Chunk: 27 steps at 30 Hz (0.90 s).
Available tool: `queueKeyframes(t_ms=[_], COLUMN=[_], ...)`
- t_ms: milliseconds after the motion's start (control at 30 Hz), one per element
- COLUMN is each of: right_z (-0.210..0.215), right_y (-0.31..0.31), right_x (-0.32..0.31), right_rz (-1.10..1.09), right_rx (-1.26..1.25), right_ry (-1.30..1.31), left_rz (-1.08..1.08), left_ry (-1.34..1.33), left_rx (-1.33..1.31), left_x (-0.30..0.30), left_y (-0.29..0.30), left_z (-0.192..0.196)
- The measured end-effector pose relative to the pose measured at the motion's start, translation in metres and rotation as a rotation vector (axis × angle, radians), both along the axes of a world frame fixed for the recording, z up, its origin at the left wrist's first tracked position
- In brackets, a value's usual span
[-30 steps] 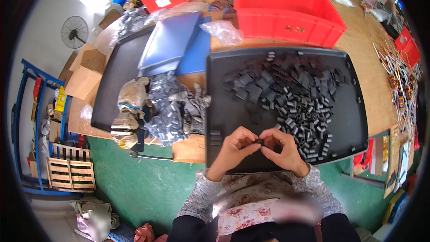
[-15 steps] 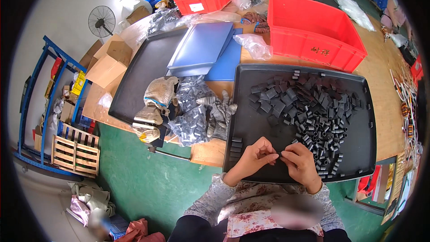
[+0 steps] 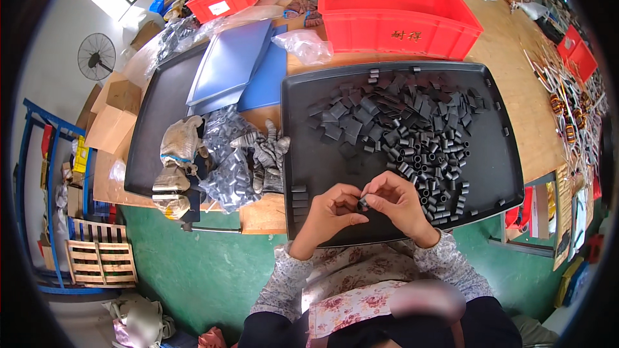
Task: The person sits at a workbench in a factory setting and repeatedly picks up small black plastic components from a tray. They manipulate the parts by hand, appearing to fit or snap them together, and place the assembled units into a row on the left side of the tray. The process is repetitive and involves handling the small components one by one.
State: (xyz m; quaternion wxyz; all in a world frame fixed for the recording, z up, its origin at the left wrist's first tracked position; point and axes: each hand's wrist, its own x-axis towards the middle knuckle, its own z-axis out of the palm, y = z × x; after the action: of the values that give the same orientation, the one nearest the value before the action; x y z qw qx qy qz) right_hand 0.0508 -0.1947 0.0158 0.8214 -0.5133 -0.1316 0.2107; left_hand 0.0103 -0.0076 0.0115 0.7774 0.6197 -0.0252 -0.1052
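Here, the hands (image 3: 332,212) partly hide the dark piece's (image 3: 362,205) long axis.

A large red bin (image 3: 403,33) sits on the counter (image 3: 509,116), right of blue sheets (image 3: 227,61). A round fan (image 3: 95,59) shows against the white wall (image 3: 59,58).

The short tube (image 3: 363,204) in the grip is black, the rectangular plastic bin (image 3: 364,28) beyond bright red, the cloth apron (image 3: 351,307) behind red-flowered.
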Motion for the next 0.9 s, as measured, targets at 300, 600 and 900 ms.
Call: queueKeyframes(t_ms=[300, 600, 900], right_z=[0.001, 0.015, 0.023], right_y=[-0.001, 0.001, 0.005], right_x=[0.000, 0.002, 0.011], right_rz=[-0.017, -0.136, -0.085], right_rx=[-0.273, -0.509, -0.572], right_ry=[-0.320, -0.841, -1.006], left_rz=[-0.086, -0.053, -0.058], left_ry=[0.077, 0.086, 0.032], left_rx=[0.122, 0.027, 0.022], left_x=[-0.001, 0.000, -0.002], left_y=[0.008, 0.007, 0.010], left_z=[-0.001, -0.003, -0.005])
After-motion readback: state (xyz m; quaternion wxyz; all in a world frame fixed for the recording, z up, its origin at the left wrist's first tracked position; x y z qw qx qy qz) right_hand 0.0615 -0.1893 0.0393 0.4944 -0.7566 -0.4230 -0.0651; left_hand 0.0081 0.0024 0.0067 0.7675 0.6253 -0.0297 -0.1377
